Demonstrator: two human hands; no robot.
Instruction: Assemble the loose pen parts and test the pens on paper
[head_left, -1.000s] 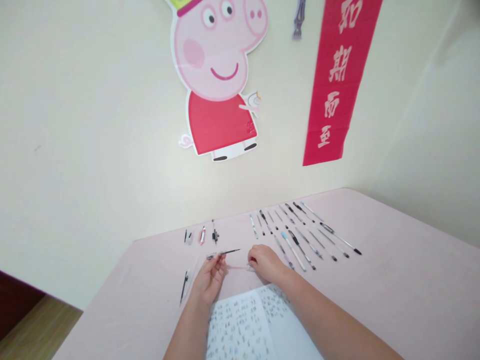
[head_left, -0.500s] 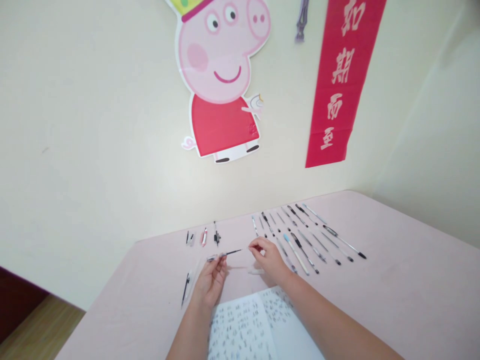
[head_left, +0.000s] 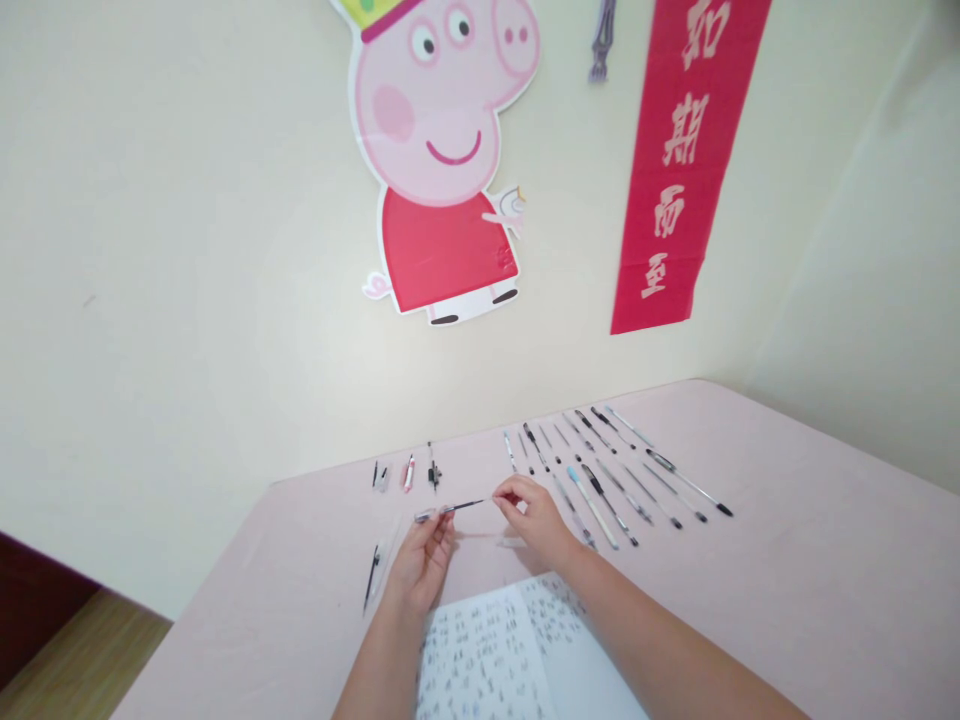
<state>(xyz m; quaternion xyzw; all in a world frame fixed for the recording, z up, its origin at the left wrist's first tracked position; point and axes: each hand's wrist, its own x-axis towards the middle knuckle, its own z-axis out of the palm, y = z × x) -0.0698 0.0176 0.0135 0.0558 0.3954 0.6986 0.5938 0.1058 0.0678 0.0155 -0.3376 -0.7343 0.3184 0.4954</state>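
My left hand (head_left: 425, 565) is closed, thumb and fingertips pinching a thin pen refill (head_left: 469, 504) with a dark ink column. A clear and dark pen piece, perhaps a cap, sticks out on the left of those fingers. My right hand (head_left: 530, 512) is closed in a pinch at the refill's pale right end; its exact contact is too small to make out. Beneath the hands lies an open notebook (head_left: 480, 650) with handwriting. A whitish translucent piece (head_left: 512, 542) rests on the table by my right wrist.
Two rows of pens (head_left: 596, 505) and refills lie on the right of the pink table (head_left: 787, 580). Back left are a red-and-white pen part (head_left: 408, 474) and small dark and clear parts. Left of my left hand lies a dark refill piece (head_left: 371, 578). A wall stands behind.
My right hand has shifted slightly left, narrowing the gap to the refill's end. My left hand has stayed nearly still, keeping its hold.
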